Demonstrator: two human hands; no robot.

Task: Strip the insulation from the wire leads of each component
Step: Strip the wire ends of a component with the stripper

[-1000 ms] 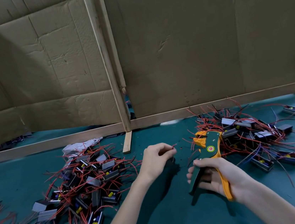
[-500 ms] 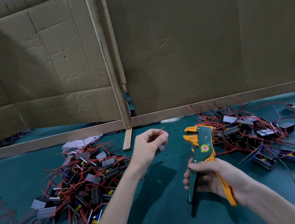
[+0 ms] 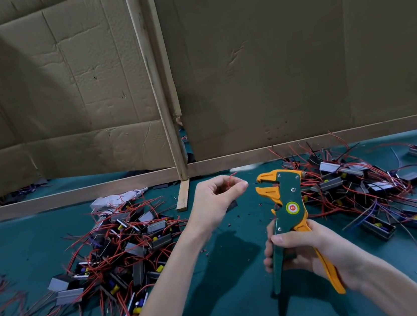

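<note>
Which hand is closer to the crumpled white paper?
Left. The left hand, pinching a red lead, is right of the paper; the right hand, gripping the wire stripper, is farther right.

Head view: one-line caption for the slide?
Right hand grips a green-and-orange wire stripper; left hand pinches a red wire lead beside the stripper's head.
</note>
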